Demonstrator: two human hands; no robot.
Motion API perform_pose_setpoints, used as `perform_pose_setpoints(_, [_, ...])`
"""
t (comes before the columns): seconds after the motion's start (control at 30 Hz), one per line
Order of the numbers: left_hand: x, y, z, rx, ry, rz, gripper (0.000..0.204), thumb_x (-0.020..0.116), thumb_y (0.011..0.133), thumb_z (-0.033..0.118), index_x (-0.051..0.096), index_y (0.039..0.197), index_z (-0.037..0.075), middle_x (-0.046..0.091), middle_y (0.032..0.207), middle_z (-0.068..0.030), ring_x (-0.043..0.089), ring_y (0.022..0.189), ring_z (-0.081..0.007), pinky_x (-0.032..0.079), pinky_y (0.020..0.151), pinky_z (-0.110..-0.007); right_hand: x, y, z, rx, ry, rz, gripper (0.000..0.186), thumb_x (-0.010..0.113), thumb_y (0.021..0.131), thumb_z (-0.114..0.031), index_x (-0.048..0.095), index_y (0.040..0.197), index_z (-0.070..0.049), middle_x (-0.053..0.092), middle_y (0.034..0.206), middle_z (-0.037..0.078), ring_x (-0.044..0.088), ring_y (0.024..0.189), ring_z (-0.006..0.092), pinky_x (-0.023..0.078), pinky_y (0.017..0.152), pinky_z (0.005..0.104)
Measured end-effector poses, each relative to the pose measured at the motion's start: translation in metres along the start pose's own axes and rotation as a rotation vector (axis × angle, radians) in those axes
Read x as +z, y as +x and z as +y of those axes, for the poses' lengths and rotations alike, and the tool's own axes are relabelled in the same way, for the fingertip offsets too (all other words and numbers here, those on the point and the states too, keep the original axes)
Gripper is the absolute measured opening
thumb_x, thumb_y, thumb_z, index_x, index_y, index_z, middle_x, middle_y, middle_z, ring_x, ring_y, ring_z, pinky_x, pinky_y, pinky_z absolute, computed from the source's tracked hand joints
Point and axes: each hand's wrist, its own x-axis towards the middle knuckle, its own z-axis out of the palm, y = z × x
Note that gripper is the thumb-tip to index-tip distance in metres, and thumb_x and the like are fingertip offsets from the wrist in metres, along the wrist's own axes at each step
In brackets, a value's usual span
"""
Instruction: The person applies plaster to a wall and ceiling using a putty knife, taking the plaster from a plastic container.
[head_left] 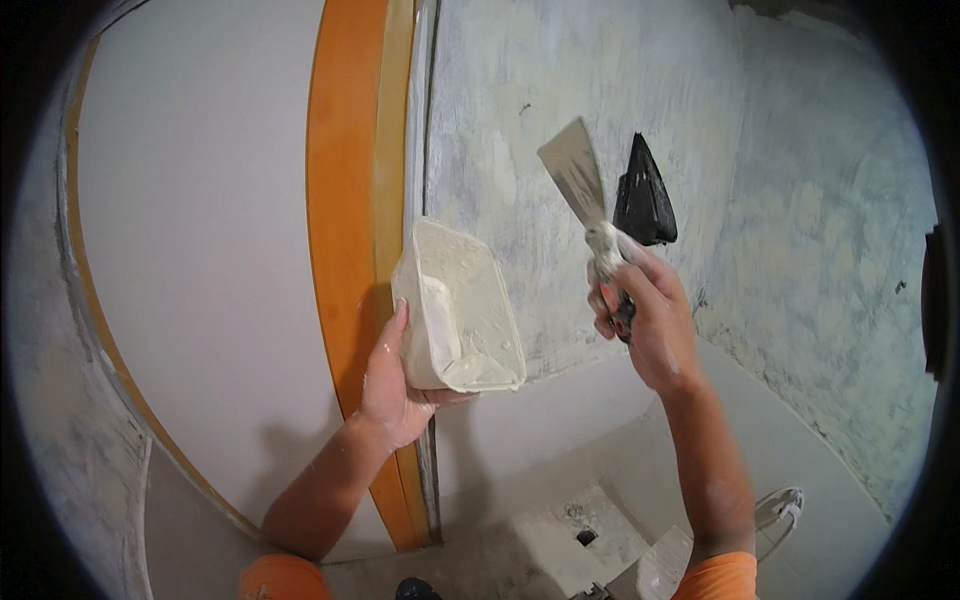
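Note:
My left hand (390,385) grips a cream plastic tub (480,310) from its left side and underneath; the tub is tilted, smeared inside with pale paste, with a lump of white paste along its left part. My right hand (650,320) is closed round the handle of a putty knife (572,165), its broad metal blade pointing up and left, to the right of the tub and apart from it. Behind the knife, a black angular piece (648,195), whose kind I cannot tell, shows against the mottled plastered wall (490,100).
A white panel (190,200) with an orange-and-tan frame (340,180) fills the left side. A second wall (820,200) meets the plastered one at the right. Below are a pale floor with a dark square drain hole (586,536) and some whitish objects (665,565) at lower right.

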Motion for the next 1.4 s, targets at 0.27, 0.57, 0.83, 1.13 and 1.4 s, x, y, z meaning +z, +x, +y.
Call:
perform_pose_setpoints(0.27, [0.016,0.033,0.077,0.141,0.087,-0.007,0.067,0.027,0.104,0.058,0.032,0.151,0.01,0.049,0.142,-0.0154,0.06,0.123,-0.0305,0.065,0.081,-0.039,0.024,0.11,-0.021,-0.773,-1.058,0.232,0.039,0.059,0.091,-0.014,0.061,0.125,0.004,0.065,0.099,0.024,0.062,0.094,0.0434,0.048,0.081,0.052])
perform_pose_setpoints(0.57, [0.022,0.056,0.117,0.255,0.082,0.143,0.062,0.035,0.103,0.058,0.042,0.145,0.013,0.054,0.135,-0.0124,0.065,0.113,-0.0252,0.066,0.071,-0.03,0.085,0.213,-0.004,-0.637,-1.115,0.427,0.041,0.057,0.092,-0.017,0.06,0.128,0.002,0.065,0.098,0.023,0.067,0.09,0.0404,0.055,0.081,0.0495])
perform_pose_setpoints(0.83, [-0.004,0.07,0.135,0.279,0.106,0.173,0.06,0.035,0.103,0.057,0.046,0.142,0.013,0.057,0.132,-0.0099,0.065,0.108,-0.0231,0.065,0.066,-0.029,0.118,0.226,0.077,-0.533,-1.169,0.256,0.056,0.046,0.093,-0.003,0.035,0.146,0.011,0.061,0.102,0.029,0.068,0.08,0.0432,0.057,0.069,0.0473])
perform_pose_setpoints(1.13, [-0.031,0.084,0.141,0.301,0.097,0.119,0.061,0.037,0.103,0.058,0.044,0.143,0.013,0.054,0.135,-0.0107,0.062,0.114,-0.0257,0.065,0.074,-0.034,0.079,0.124,0.106,-0.344,-1.373,0.07,0.051,0.047,0.095,-0.01,0.043,0.142,0.01,0.063,0.099,0.029,0.068,0.08,0.0445,0.056,0.07,0.0505])
perform_pose_setpoints(1.4, [-0.01,0.078,0.139,0.328,0.067,0.216,0.06,0.044,0.1,0.058,0.047,0.141,0.015,0.053,0.135,-0.0101,0.061,0.114,-0.0237,0.064,0.071,-0.03,0.082,0.201,-0.019,-0.65,-1.264,0.317,0.04,0.046,0.095,-0.012,0.054,0.13,0.007,0.067,0.093,0.028,0.068,0.084,0.044,0.055,0.072,0.0504])
